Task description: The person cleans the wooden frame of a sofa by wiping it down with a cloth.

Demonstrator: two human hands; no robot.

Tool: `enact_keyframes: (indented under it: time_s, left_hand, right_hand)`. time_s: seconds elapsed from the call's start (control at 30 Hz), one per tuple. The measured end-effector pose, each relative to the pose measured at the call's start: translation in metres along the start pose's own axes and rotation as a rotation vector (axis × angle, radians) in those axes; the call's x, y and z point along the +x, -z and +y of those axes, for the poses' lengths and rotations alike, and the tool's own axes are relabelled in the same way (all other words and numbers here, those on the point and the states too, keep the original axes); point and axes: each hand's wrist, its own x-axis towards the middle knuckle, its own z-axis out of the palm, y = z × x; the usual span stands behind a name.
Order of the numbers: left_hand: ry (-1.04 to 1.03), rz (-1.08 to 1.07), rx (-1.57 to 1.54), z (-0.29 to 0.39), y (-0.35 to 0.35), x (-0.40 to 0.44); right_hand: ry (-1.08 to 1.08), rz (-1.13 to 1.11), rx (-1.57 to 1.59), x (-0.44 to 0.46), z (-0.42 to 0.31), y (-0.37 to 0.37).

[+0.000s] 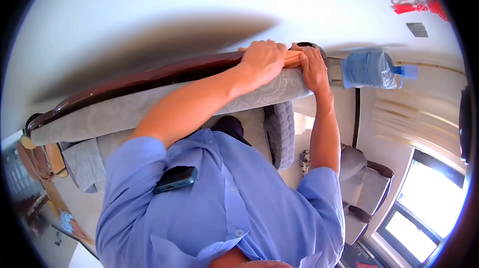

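Both my hands are at the top of a sofa back, near its right end. My left hand [264, 59] is closed, its fingers curled over the dark wooden rail [164, 74]. My right hand [314, 68] is bent beside it at the rail's end. Between them shows a folded orange-tan piece [293, 59] that looks like cloth, gripped by both hands. My fingertips on the far side are partly hidden. Below the rail runs the grey patterned upholstery [164, 101] of the sofa back.
A blue water jug [369, 69] lies on its side right of the sofa. A grey cushion [282, 136] leans at the sofa's arm. A phone [175, 179] sits in my shirt pocket. An armchair [366, 188] and a window [419, 208] are at the right.
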Motion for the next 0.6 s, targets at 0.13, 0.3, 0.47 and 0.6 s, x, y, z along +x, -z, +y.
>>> enact_keyframes:
  time_s: [0.13,0.3,0.47,0.6]
  left_hand:
    - [-0.055,-0.017,0.111,0.019,-0.015,0.023]
    - [0.001,-0.010,0.163,0.004,0.004,0.002]
    - [0.104,-0.031,0.093,-0.056,0.064,-0.086]
    - [0.274,-0.035,0.266,-0.120,0.098,-0.193]
  right_hand:
    - [-0.008,0.070,0.036,0.002,0.011,-0.015]
    - [-0.074,0.106,-0.041,0.013,-0.034,-0.033]
    - [0.097,0.114,-0.144,0.025,-0.133,-0.060]
    - [0.182,0.039,-0.181,0.038,-0.219,-0.101]
